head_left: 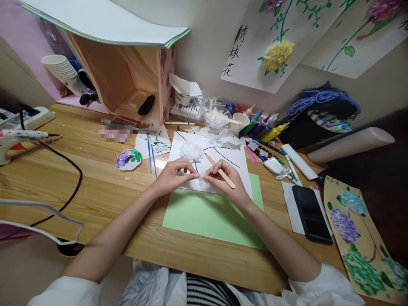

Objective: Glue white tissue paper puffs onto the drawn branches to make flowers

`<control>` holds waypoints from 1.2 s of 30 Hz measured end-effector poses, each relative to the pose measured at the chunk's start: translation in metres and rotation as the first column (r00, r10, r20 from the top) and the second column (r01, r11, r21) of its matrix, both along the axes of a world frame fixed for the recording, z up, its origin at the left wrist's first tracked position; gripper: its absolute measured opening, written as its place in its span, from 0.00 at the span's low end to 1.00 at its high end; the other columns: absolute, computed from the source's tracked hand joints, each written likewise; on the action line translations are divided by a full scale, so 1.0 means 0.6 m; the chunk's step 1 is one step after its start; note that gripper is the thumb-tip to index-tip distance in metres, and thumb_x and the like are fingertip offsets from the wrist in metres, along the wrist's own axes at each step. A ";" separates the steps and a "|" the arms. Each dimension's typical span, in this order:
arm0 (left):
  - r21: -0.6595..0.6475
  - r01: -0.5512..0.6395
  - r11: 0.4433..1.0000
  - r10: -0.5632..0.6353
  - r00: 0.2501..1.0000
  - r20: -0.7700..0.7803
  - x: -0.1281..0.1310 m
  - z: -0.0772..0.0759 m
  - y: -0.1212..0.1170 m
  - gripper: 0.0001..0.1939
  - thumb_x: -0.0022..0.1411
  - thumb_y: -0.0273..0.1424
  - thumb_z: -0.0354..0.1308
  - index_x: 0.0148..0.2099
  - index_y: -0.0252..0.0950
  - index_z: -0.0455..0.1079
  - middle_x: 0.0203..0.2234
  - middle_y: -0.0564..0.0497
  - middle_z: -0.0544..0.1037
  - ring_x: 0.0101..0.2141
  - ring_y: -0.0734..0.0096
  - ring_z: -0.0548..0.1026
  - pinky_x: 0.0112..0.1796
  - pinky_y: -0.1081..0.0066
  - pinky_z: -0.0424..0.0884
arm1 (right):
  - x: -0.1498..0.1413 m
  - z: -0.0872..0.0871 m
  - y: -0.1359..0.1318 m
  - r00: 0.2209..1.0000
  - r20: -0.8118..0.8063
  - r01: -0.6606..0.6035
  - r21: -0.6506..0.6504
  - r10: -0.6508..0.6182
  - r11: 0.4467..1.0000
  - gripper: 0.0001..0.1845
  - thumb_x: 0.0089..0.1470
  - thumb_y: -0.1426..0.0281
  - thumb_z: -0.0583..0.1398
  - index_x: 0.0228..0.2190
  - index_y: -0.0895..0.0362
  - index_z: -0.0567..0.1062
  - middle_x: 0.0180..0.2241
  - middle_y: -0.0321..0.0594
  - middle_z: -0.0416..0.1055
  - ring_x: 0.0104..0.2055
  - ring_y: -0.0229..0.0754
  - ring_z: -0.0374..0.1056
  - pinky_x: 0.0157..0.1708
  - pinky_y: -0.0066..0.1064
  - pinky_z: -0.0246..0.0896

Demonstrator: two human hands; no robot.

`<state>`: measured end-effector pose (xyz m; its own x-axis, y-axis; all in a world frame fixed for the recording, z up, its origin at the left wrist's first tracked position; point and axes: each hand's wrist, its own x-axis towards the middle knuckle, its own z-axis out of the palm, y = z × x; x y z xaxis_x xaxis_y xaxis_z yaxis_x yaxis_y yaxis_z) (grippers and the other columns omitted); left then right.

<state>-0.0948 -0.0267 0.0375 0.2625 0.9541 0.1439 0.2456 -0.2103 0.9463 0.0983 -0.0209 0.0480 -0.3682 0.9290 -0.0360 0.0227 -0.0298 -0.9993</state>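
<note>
The wooden desk point(149, 242) bears a green sheet point(204, 216) below the left grip point(177, 175) and right grip point(223, 185). Left of the left grip lies a palette point(127, 158); farther left, a glue gun point(19, 135). A box point(123, 63) stands beyond the left grip. Right of the right grip lie white paper point(288, 208) and, farther right, a painted sheet point(357, 247).

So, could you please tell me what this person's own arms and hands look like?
The left hand and right hand are bare, with no gloves, rings or watch to be seen. The forearms are uncovered too, and plain, loose white fabric sleeves end near the elbows. No markings or cables show on them.
</note>
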 end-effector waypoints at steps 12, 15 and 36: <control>-0.260 0.119 0.958 -0.131 0.991 -0.031 0.001 -0.037 0.008 0.13 0.53 0.38 0.58 0.32 0.32 0.73 0.26 0.50 0.77 0.27 0.74 0.71 0.29 0.75 0.63 | 0.015 -0.007 -0.005 0.992 0.026 0.106 0.315 -0.120 0.943 0.27 0.57 0.50 0.44 0.42 0.54 0.70 0.25 0.39 0.71 0.28 0.41 0.66 0.30 0.34 0.61; -0.198 0.087 0.976 -0.119 0.981 -0.155 0.006 -0.047 0.005 0.11 0.55 0.37 0.56 0.32 0.34 0.74 0.27 0.50 0.77 0.28 0.73 0.71 0.30 0.74 0.64 | 0.025 -0.017 -0.004 0.989 0.006 0.131 0.398 -0.145 0.908 0.25 0.56 0.50 0.46 0.30 0.53 0.72 0.22 0.39 0.68 0.25 0.41 0.64 0.27 0.34 0.58; 0.022 -0.044 0.999 0.050 0.906 -0.421 0.029 -0.055 -0.004 0.08 0.58 0.35 0.54 0.33 0.37 0.71 0.27 0.54 0.73 0.30 0.72 0.68 0.29 0.73 0.59 | 0.017 -0.044 0.004 0.882 0.466 -0.271 0.627 -0.073 0.730 0.27 0.62 0.63 0.41 0.14 0.54 0.59 0.13 0.37 0.60 0.18 0.36 0.56 0.22 0.31 0.50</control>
<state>-0.0772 -0.0290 0.0043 0.2562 0.9658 0.0413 0.6304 -0.1993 0.7502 0.1084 -0.0186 0.0215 -0.5623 0.7300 0.3885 0.4140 0.6552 -0.6319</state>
